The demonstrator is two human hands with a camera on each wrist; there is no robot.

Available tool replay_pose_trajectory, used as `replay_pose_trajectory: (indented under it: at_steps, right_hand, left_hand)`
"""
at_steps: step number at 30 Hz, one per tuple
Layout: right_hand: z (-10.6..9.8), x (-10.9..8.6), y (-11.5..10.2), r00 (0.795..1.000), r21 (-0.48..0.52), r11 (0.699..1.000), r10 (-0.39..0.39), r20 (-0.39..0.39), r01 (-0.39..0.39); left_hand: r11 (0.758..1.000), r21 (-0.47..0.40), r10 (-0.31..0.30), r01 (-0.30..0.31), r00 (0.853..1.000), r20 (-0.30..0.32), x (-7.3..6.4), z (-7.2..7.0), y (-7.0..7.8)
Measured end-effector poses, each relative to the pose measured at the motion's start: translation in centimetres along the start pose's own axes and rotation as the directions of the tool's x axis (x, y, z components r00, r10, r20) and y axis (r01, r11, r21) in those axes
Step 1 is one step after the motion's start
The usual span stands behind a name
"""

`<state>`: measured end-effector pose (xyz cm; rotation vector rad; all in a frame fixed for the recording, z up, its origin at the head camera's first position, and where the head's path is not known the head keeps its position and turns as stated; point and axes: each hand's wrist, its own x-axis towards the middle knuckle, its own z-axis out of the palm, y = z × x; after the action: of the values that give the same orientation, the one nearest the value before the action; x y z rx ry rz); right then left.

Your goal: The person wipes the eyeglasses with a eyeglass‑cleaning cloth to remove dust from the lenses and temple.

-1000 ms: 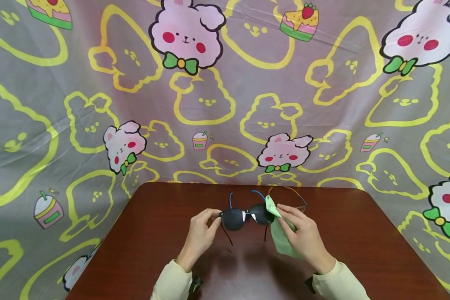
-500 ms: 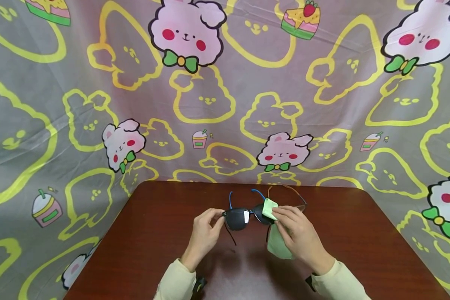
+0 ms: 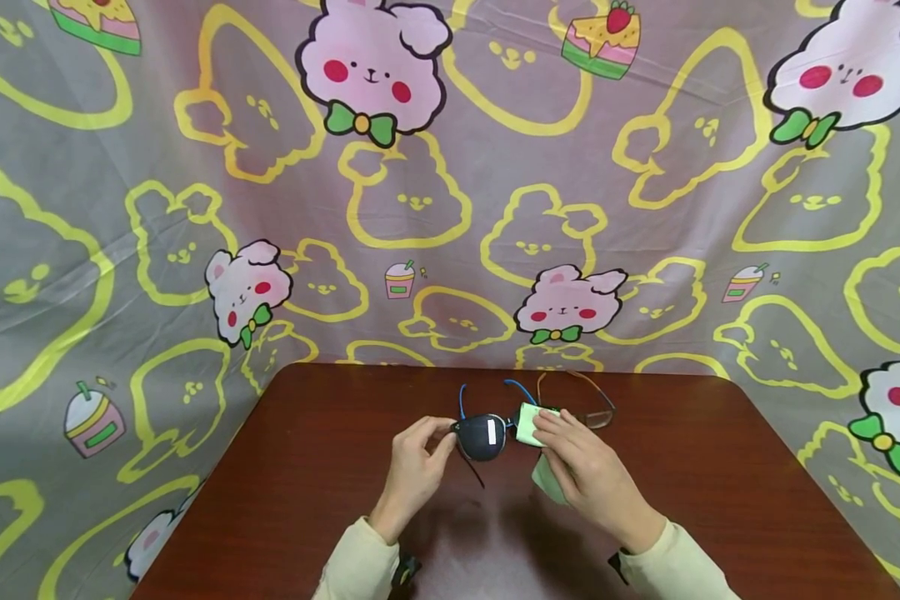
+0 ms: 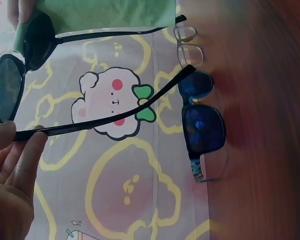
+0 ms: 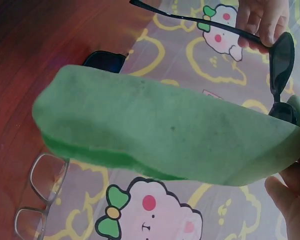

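My left hand (image 3: pixel 416 467) pinches a pair of black sunglasses (image 3: pixel 482 437) by the corner where lens and temple meet. Both temples stand unfolded, and the left wrist view shows the thumb and fingers on one temple (image 4: pixel 90 124). With my right hand (image 3: pixel 596 475) I hold a light green cloth (image 3: pixel 529 423) against the other lens, which it mostly covers. The cloth's loose end hangs below the fingers and fills much of the right wrist view (image 5: pixel 135 125). Held up, the sunglasses overlap a blue-armed pair behind them in the head view.
Farther back on the brown table (image 3: pixel 307 450) lie sunglasses with blue lenses (image 4: pixel 205 127) and clear-lensed glasses (image 3: pixel 598 419), side by side. A cartoon-patterned curtain (image 3: pixel 420 183) closes off the back and both sides.
The right hand and cloth have slid left across the lens, covering more of it. My left hand and the sunglasses have shifted slightly right. The glasses on the table stay put.
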<state>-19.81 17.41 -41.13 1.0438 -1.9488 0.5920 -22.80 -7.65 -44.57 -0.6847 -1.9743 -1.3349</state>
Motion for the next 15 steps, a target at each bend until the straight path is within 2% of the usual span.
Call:
replay_pose_trajectory:
  at_steps: [4,10,15]
  right_hand:
    - [0.1,0.3,0.0,1.000,0.003,1.000,-0.003,0.012,0.003]
    - [0.3,1.0,-0.1,1.000,-0.011,1.000,0.007,0.014,-0.006]
    - [0.3,1.2,-0.4,0.999,-0.007,1.000,-0.028,0.026,0.028]
  left_hand:
    - [0.999,-0.027,-0.026,0.026,1.000,0.001,0.3,0.2,0.9]
    - [0.998,-0.057,-0.001,0.002,1.000,0.013,1.0,-0.2,3.9]
    - [0.997,-0.073,-0.002,0.003,1.000,0.011,1.2,-0.3,4.4]
